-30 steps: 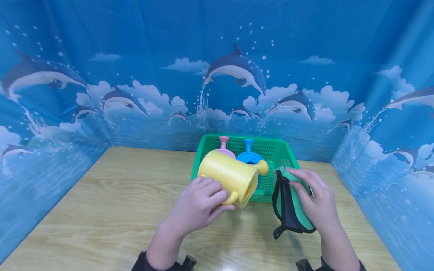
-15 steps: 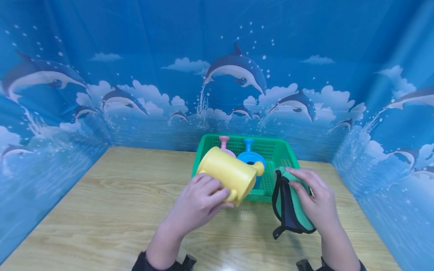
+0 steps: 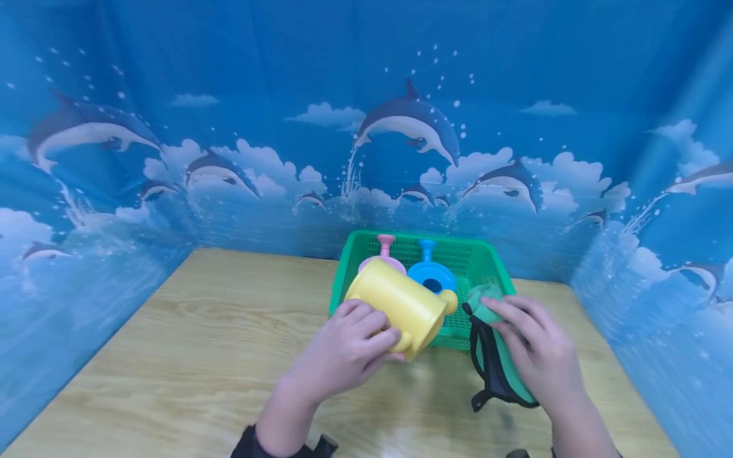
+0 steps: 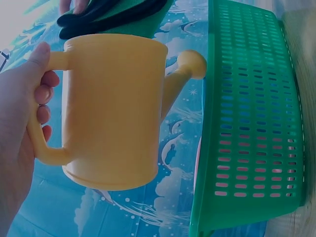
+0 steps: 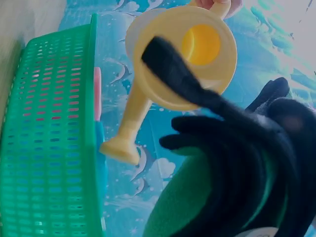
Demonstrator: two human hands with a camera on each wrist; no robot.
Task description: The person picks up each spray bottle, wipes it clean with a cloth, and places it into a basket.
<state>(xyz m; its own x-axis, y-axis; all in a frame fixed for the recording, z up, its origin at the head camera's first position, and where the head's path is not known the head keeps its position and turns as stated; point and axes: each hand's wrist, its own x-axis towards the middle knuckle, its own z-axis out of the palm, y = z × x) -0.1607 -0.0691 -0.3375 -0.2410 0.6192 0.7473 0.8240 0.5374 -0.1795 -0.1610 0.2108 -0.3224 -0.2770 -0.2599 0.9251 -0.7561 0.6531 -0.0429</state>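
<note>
My left hand (image 3: 355, 343) grips the handle of a yellow watering can (image 3: 395, 299), fingers wrapped around it in the left wrist view. The can is tipped on its side in the air, its round spout head pointing right over the basket. My right hand (image 3: 544, 356) pinches the top of a green cloth pouch (image 3: 497, 366) with black trim and a black loop at its lower end. The pouch hangs just right of the can, apart from it. In the right wrist view, the black loop (image 5: 173, 69) crosses in front of the can's open top.
Behind the hands stands a green plastic basket (image 3: 498, 264) with slotted walls. Inside it are a pink watering can (image 3: 386, 245) and a blue watering can (image 3: 429, 270), partly hidden. Wooden table (image 3: 189, 337) lies below; a blue dolphin-print curtain (image 3: 275, 95) surrounds the back and sides.
The yellow watering can has turned slightly, its open top less visible. My right hand's fingers have shifted on the pouch, whose top edge now looks crumpled. The head view has moved a little.
</note>
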